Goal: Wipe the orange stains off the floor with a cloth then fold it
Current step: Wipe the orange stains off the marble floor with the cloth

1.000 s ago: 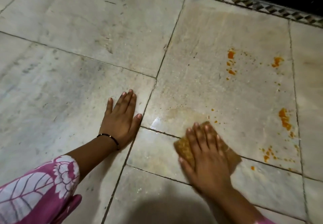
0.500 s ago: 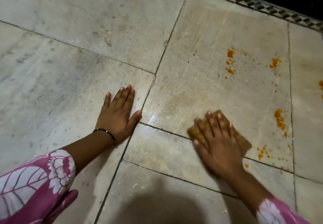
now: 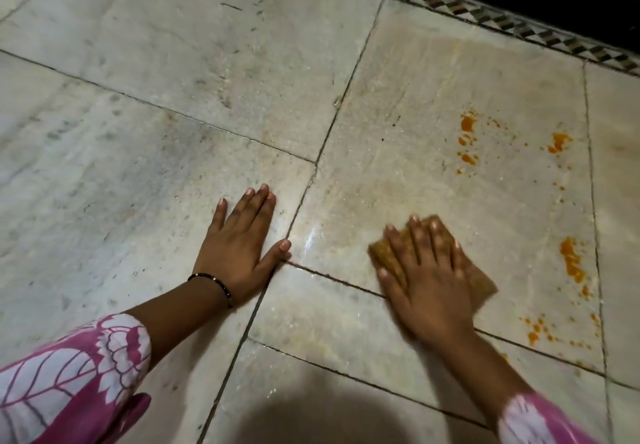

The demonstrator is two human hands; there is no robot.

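Two hands on the floor [image 3: 145, 138], head view. Left hand [image 3: 242, 246], fingers straight and flat on the marble left of the cloth [image 3: 481, 281], probably props the body. Right hand [image 3: 429, 277] presses the tan cloth flat, fingers spread, likely for wiping pressure. Orange stains [image 3: 571, 263] lie right of and beyond the cloth; open marble leads there, up to the patterned border [image 3: 519, 28].

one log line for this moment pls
right hand pressing cloth flat on floor | left hand flat on floor | orange stains remain | fold not done
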